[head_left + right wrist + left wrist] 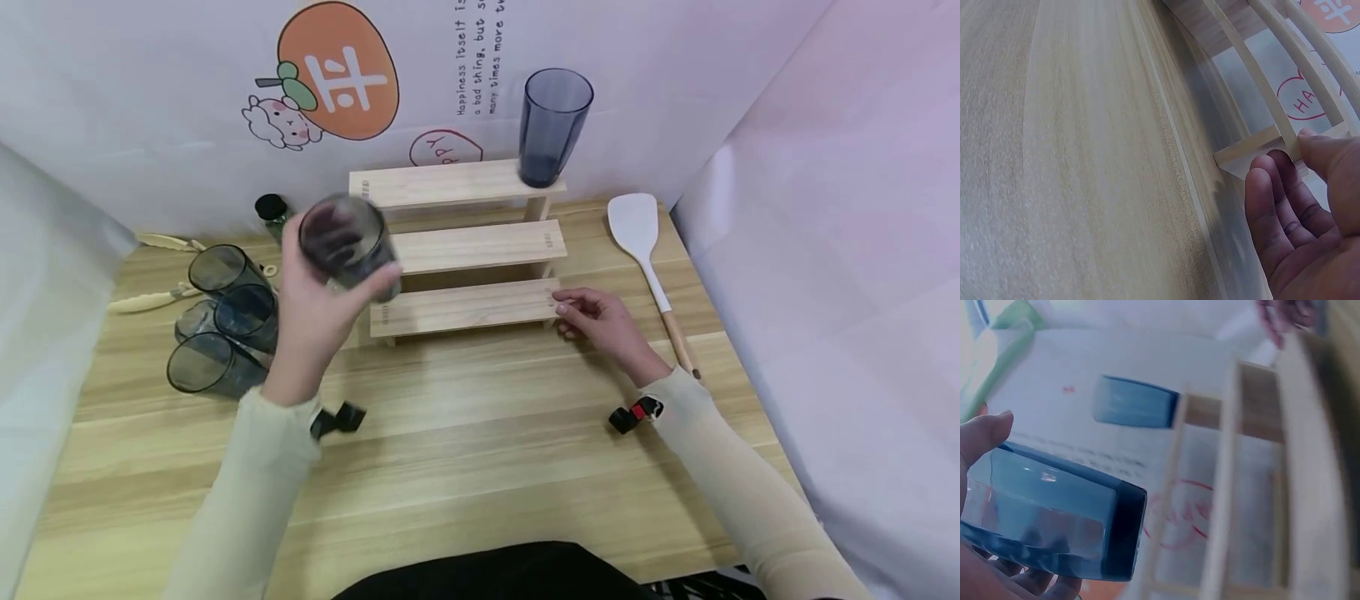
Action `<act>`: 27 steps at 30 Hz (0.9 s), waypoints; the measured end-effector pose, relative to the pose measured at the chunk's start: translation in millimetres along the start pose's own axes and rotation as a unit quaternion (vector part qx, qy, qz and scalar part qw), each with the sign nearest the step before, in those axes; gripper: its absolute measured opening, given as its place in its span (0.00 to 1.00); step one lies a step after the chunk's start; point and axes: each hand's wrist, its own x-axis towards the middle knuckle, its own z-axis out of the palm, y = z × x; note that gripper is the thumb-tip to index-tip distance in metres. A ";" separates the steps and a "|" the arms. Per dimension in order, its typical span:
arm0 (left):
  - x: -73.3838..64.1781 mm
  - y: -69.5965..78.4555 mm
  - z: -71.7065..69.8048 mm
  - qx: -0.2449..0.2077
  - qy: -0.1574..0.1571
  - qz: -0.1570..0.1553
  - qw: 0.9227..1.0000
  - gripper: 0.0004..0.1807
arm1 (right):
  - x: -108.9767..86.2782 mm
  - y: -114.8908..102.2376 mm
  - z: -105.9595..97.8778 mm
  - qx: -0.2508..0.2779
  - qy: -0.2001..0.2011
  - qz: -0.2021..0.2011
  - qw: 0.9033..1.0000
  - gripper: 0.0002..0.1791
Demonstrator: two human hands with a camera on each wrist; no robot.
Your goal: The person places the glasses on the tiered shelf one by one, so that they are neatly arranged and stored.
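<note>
My left hand (pixel 311 308) grips a smoky blue-grey drinking glass (pixel 352 242) and holds it up in front of the left end of a three-step wooden rack (pixel 465 306). In the left wrist view the held glass (pixel 1054 512) lies sideways across the picture, thumb on one side and fingers on the other. With thumb and fingers, my right hand (pixel 603 325) pinches the right end of the rack's lowest step; the right wrist view shows the thumb against the plank (pixel 1272 103). A second glass (pixel 553 125) stands upright on the top step's right end.
Several more glasses (pixel 217 367) cluster at the left of the wooden table (pixel 465 467). Behind them are a small dark-capped bottle (pixel 272 208) and pale wooden utensils (pixel 150 300). A white spatula (pixel 636 223) lies right of the rack. White cloth (pixel 675 100) walls the back and sides.
</note>
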 end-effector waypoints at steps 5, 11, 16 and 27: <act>58.8 16.2 40.0 -0.045 -0.040 -0.002 0.998 0.46 | 0.9 3.1 -0.4 -0.006 0.001 -0.002 1.000 0.19; 98.5 1.5 67.5 0.009 -0.060 -0.031 0.998 0.48 | 1.8 5.5 5.1 -0.003 -0.007 0.007 1.000 0.18; 116.2 -7.8 81.1 0.025 -0.062 -0.063 0.996 0.48 | 1.3 4.4 7.8 -0.002 -0.011 0.011 1.000 0.18; 143.8 -16.6 111.1 0.053 -0.074 -0.063 0.994 0.51 | -3.2 -4.0 -1.5 0.002 -0.008 0.016 1.000 0.18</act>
